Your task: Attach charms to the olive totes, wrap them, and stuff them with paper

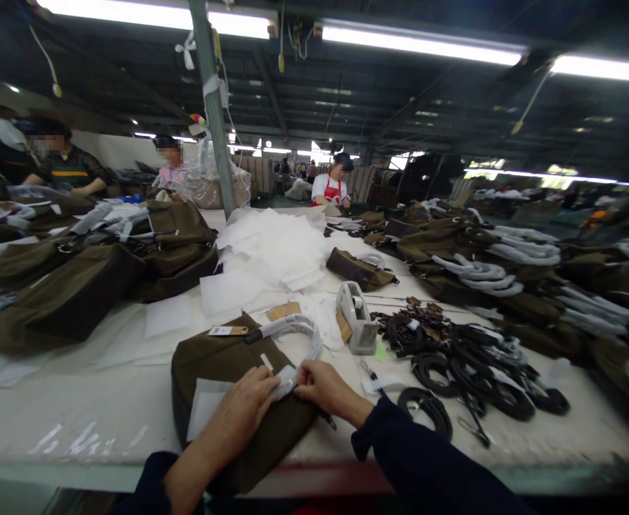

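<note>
An olive-green handbag (212,357) lies on the table at its front edge, right before me. Its handle (300,325) is wrapped in clear-white film and arches up on the far side. My left hand (250,400) rests on the bag, fingers pressed on the wrapped near part of the handle. Beside it my right hand (319,386) pinches at the end of that wrapping, thumb and fingers together. A tan paper tag (228,330) with a white label lies on the bag. Under my left wrist a white sheet (201,408) pokes out.
White sheets (271,247) are heaped mid-table. A grey tape dispenser (357,318) stands behind my right hand, near coiled black straps (454,368). More olive bags are piled at left (78,293) and right (454,250). A metal post (212,107) rises at the table's far side; co-workers (333,186) are beyond.
</note>
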The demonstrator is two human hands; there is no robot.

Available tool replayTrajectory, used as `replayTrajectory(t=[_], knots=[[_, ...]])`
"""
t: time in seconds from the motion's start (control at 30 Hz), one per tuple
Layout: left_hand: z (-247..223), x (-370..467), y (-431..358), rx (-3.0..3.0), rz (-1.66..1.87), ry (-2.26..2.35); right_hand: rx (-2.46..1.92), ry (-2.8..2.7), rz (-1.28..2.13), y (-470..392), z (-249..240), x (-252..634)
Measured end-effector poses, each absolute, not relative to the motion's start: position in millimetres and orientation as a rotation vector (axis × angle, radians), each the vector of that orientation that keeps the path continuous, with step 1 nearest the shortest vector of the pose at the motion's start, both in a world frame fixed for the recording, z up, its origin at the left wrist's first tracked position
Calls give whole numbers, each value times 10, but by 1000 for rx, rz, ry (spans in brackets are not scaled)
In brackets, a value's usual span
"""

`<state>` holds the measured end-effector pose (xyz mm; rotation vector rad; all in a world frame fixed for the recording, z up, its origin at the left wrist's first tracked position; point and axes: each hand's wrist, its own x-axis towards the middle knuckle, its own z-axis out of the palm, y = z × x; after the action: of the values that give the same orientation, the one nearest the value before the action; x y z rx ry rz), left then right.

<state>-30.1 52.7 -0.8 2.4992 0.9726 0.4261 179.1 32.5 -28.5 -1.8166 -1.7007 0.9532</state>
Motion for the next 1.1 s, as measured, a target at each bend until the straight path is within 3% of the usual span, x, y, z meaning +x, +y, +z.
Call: replayTrajectory(t=[0.2, 0.4, 0.67, 0.9, 1.1], knots=[[-88, -289, 545, 2520, 388, 962, -1600, -2228, 161, 228, -266, 1729], [-118, -256, 513, 2574, 360, 984, -1670, -2453, -45, 294, -332, 1644], [-97, -241, 442, 2622, 291, 1041, -1804, -2331, 83, 381, -178, 1657], [65, -317, 431, 2548, 362, 1106, -1225, -2036, 545, 206, -233, 1440], [365, -728, 425, 2665, 64, 1534, -1302, -1999, 621, 224, -286, 1369]])
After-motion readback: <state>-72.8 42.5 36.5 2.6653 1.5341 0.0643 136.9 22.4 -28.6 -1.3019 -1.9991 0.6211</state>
